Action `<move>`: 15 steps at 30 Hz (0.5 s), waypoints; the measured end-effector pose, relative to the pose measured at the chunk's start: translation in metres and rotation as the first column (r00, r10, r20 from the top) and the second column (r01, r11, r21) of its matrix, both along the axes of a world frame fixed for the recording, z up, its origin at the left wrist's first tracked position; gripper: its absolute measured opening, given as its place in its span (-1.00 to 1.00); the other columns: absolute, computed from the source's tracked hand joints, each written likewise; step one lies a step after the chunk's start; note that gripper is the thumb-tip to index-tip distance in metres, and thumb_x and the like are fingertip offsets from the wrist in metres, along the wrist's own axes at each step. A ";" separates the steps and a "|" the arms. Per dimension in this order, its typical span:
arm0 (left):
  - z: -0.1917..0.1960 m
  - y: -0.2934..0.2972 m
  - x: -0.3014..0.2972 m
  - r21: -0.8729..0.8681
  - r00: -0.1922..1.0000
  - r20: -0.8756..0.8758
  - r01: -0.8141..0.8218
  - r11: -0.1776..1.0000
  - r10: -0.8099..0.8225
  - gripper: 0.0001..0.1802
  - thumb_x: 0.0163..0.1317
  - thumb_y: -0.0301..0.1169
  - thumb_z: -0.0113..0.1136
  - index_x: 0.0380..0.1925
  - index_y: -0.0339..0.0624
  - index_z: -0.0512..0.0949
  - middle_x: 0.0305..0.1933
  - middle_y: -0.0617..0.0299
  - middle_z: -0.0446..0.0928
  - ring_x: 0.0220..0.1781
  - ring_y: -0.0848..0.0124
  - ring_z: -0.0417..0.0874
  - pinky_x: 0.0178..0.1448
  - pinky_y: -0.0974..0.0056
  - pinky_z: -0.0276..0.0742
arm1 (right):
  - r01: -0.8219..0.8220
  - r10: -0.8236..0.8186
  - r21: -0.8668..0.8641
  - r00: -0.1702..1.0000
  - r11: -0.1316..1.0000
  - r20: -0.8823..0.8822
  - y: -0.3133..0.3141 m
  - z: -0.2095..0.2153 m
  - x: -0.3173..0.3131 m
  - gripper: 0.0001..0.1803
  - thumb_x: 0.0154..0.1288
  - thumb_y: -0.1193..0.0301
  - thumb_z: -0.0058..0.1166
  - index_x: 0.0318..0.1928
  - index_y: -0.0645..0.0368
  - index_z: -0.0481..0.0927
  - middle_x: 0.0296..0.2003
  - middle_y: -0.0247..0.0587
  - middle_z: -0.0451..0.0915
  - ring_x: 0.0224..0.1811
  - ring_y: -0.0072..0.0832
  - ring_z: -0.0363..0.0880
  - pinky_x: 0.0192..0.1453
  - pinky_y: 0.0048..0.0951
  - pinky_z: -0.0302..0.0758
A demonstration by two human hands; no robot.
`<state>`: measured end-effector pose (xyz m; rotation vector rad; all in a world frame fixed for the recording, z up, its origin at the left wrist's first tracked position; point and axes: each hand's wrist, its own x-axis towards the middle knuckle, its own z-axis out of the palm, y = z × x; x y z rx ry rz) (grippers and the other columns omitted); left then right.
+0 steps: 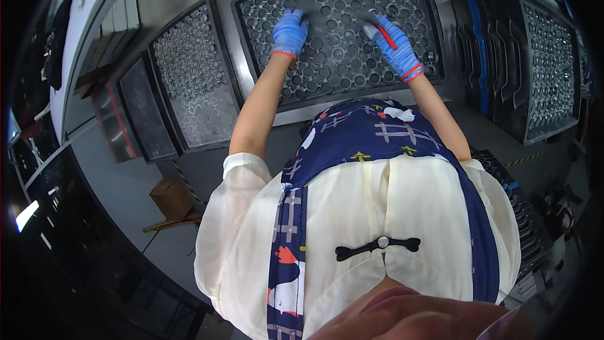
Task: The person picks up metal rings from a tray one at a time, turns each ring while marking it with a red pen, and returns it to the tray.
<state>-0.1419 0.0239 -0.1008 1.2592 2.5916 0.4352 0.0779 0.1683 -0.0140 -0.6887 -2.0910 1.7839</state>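
A wide black tray [434, 38] lies before me, covered with many ring-shaped metal parts [340, 55]. Both hands wear blue knitted gloves with red cuffs. My left hand [290, 34] is over the rings in the tray's left half, fingers bent downward and thumb apart; nothing shows in it. Over the right half, my right hand [396, 47] is closed around a slim red tool [385, 37] that lies along the fingers. Its tip and exact kind cannot be made out. Dark fingertips blend into the tray, so whether they touch a ring is unclear.
Left of the main tray, a second tray [200, 113] holds similar rings, beside a dark flat panel [146, 110]. Several black trays [500, 56] stand stacked at right, near another ring-filled tray [548, 72]. A cardboard box [171, 199] sits lower left.
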 end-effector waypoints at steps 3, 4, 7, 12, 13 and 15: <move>-0.001 0.032 -0.023 0.026 0.989 0.106 -0.104 0.994 0.101 -0.57 0.09 -0.25 0.17 0.00 -0.06 0.49 0.07 -0.08 0.44 0.00 0.06 0.54 0.09 0.08 0.44 | 0.023 -0.022 0.016 0.998 1.000 -0.067 0.001 -0.002 -0.005 -0.66 0.28 0.47 0.04 0.06 0.25 0.46 -0.10 -0.16 0.57 -0.06 -0.52 0.51 0.04 -0.52 0.43; 0.002 0.042 -0.025 -0.041 0.996 0.035 -0.083 0.996 0.085 -0.57 0.09 -0.26 0.16 0.00 -0.06 0.49 0.06 -0.07 0.44 0.02 0.06 0.53 0.09 0.08 0.44 | 0.027 -0.028 -0.011 0.997 1.000 -0.074 -0.001 0.000 -0.006 -0.66 0.28 0.48 0.04 0.06 0.27 0.46 -0.09 -0.16 0.57 -0.05 -0.52 0.52 0.04 -0.52 0.43; -0.003 0.056 -0.038 -0.086 0.996 -0.063 -0.063 0.994 0.057 -0.57 0.09 -0.27 0.15 0.01 -0.06 0.48 0.05 -0.05 0.45 0.02 0.06 0.52 0.08 0.07 0.44 | 0.037 -0.034 0.070 0.998 0.997 -0.054 -0.004 0.005 -0.007 -0.68 0.28 0.50 0.03 0.04 0.30 0.45 -0.09 -0.16 0.57 -0.05 -0.52 0.52 0.07 -0.52 0.42; -0.002 0.073 -0.039 -0.025 0.985 -0.064 -0.160 0.987 0.158 -0.62 0.04 -0.27 0.18 -0.09 -0.07 0.54 -0.02 -0.04 0.46 -0.02 0.04 0.54 0.03 0.07 0.47 | 0.008 -0.011 -0.026 0.997 1.000 -0.078 -0.006 0.012 -0.002 -0.70 0.28 0.47 0.04 0.02 0.27 0.48 -0.13 -0.19 0.59 -0.06 -0.54 0.52 0.06 -0.50 0.42; -0.003 0.073 -0.041 -0.018 0.986 -0.069 -0.156 0.988 0.154 -0.62 0.04 -0.27 0.18 -0.09 -0.07 0.54 -0.02 -0.04 0.46 -0.02 0.04 0.54 0.03 0.07 0.47 | 0.013 -0.014 -0.020 0.996 1.000 -0.085 -0.007 0.013 -0.002 -0.70 0.28 0.47 0.04 0.02 0.27 0.48 -0.13 -0.19 0.59 -0.06 -0.54 0.52 0.06 -0.50 0.42; -0.002 0.069 -0.044 -0.107 0.990 -0.091 -0.121 0.987 0.112 -0.71 0.04 -0.28 0.18 -0.20 -0.08 0.58 -0.03 -0.06 0.46 -0.06 0.01 0.55 0.01 0.06 0.48 | 0.006 -0.006 0.013 0.999 1.000 -0.032 -0.012 0.016 -0.004 -0.71 0.29 0.45 0.03 0.01 0.24 0.49 -0.14 -0.23 0.59 -0.10 -0.56 0.52 0.04 -0.50 0.43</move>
